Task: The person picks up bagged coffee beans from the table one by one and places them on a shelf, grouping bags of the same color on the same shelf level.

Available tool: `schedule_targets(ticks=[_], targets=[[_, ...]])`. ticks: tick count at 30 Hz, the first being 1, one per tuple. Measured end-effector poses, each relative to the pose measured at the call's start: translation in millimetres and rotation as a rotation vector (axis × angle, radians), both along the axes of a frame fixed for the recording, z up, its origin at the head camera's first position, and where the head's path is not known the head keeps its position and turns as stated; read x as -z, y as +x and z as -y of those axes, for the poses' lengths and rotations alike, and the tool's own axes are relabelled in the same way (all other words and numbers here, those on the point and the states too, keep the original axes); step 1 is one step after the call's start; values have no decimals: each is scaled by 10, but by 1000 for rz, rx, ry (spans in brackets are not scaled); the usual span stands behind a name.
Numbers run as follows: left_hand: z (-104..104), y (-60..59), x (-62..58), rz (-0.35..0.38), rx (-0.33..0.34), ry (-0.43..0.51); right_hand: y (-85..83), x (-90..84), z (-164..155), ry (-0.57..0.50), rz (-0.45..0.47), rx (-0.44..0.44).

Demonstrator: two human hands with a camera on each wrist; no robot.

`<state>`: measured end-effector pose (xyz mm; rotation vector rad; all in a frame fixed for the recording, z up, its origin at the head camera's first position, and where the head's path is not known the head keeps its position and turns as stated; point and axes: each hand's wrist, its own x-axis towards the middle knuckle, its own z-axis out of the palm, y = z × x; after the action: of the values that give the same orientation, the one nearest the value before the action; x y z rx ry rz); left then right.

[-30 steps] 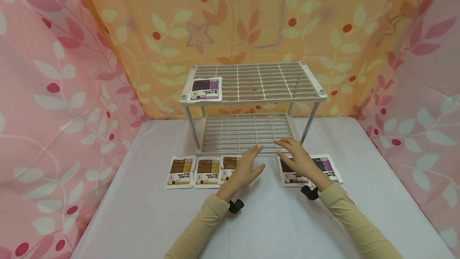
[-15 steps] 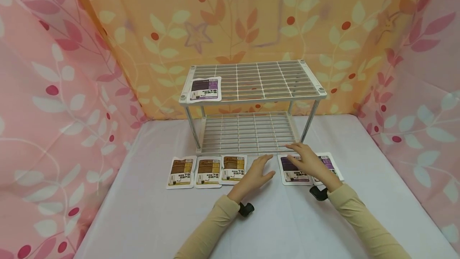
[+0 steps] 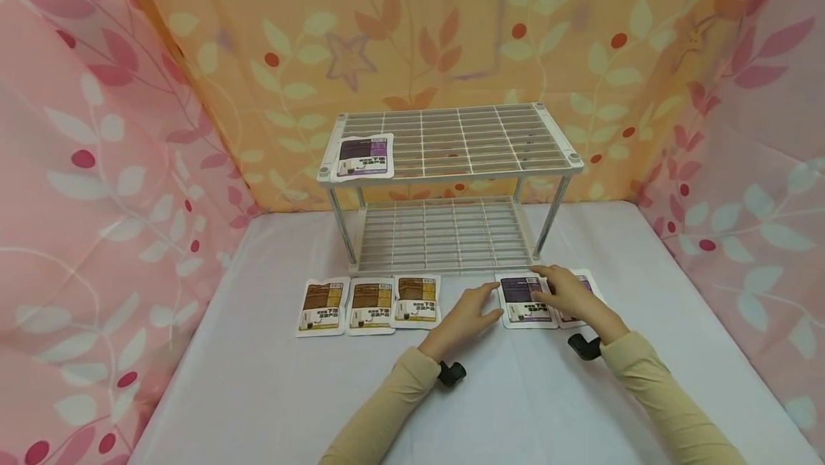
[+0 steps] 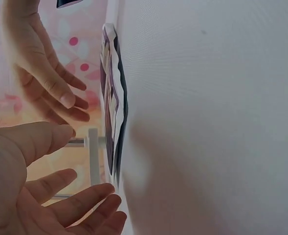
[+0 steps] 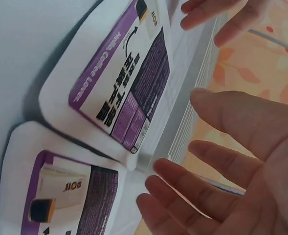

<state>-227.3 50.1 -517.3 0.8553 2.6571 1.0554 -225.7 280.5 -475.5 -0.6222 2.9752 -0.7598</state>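
Note:
A purple pouch [image 3: 524, 299] lies flat on the white tablecloth [image 3: 503, 393] just in front of the wire rack [image 3: 451, 157]. My left hand [image 3: 473, 309] is open, its fingertips at that pouch's left edge. My right hand [image 3: 566, 293] is open too, with fingers spread low over the pouch's right side and over a second purple pouch [image 3: 585, 284] that it partly hides. The right wrist view shows both pouches [image 5: 126, 90] [image 5: 70, 196] side by side under my spread right hand [image 5: 232, 171]. In the left wrist view my left hand [image 4: 80, 208] is beside the pouch's edge [image 4: 112, 112].
Three brown pouches [image 3: 322, 306] [image 3: 372, 305] [image 3: 417, 300] lie in a row left of my hands. Another purple pouch [image 3: 364, 155] rests on the rack's top shelf at its left end. The lower shelf [image 3: 445, 236] holds nothing. Patterned curtains [image 3: 97, 164] enclose the table.
Both hands have moved right and back from the rack's front edge. The left hand left the brown pouches for the purple pouch's left edge, and the right hand now hovers over the purple pouches.

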Motion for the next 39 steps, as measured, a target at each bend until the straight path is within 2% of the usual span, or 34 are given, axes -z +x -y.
schedule_targets(ticks=[9,21,31,39], targets=[[-92,25,16,-9,-26,-9,1,56,-120,5,80,16],[-173,56,-2,9,-67,-52,50,98,-92,26,105,56],[-163,84,6,66,-46,29,85,102,-26,-19,124,67],[-122,104,-7,43,-24,80,144,62,17,-31,138,88]])
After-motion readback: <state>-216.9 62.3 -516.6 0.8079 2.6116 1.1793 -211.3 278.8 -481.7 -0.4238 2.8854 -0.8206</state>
